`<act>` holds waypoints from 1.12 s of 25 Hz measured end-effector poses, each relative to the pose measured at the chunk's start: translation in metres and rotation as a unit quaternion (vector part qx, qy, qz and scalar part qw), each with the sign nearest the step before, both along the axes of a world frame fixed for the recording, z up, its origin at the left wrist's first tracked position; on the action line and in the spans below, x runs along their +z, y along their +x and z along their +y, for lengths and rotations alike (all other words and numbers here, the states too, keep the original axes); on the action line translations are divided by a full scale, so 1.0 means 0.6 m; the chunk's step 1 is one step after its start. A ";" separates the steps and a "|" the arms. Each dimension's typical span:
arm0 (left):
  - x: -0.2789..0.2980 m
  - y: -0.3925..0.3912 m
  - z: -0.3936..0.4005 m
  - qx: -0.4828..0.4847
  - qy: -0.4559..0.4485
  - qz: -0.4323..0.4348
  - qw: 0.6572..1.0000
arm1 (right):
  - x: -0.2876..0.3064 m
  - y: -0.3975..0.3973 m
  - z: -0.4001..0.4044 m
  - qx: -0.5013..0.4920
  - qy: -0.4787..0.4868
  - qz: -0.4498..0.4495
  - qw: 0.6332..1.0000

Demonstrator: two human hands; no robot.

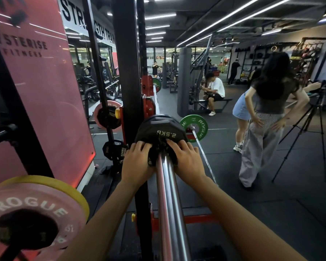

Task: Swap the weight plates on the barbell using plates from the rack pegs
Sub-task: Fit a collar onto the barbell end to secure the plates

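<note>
Barbell sleeve of polished chrome (169,194) runs away from the viewer, and threaded on it is a small black rubber 2.5 kg plate (161,131). Left hand (136,162) and right hand (186,161) flank the sleeve, fingers curled over the plate's near face, gripping it on both sides, likely to keep it square as it slides along the sleeve. Near left, a pink Rogue bumper plate (34,210) hangs on a rack peg. The black upright of the rack (127,72) stands just left of the plate. Farther off, a green Rogue plate (196,127) sits on another bar.
</note>
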State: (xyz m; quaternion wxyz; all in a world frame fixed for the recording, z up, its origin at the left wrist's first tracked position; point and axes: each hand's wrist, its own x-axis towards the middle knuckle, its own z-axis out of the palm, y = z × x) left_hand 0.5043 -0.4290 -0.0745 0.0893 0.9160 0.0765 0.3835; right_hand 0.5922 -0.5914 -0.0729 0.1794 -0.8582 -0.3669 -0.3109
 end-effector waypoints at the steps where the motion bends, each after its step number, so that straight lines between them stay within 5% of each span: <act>1: 0.001 0.001 -0.003 -0.023 0.002 -0.001 1.000 | 0.001 -0.001 -0.001 0.004 -0.003 0.003 1.000; 10: 0.007 0.006 -0.020 -0.055 0.015 0.009 0.998 | 0.018 -0.001 -0.010 0.051 0.042 0.044 0.997; 16: 0.027 0.018 -0.023 -0.034 0.047 0.083 0.995 | 0.019 0.002 -0.012 0.059 0.010 -0.013 0.998; 28: 0.017 0.004 -0.016 -0.085 0.024 0.033 0.996 | 0.002 0.013 -0.021 0.048 0.067 -0.120 0.989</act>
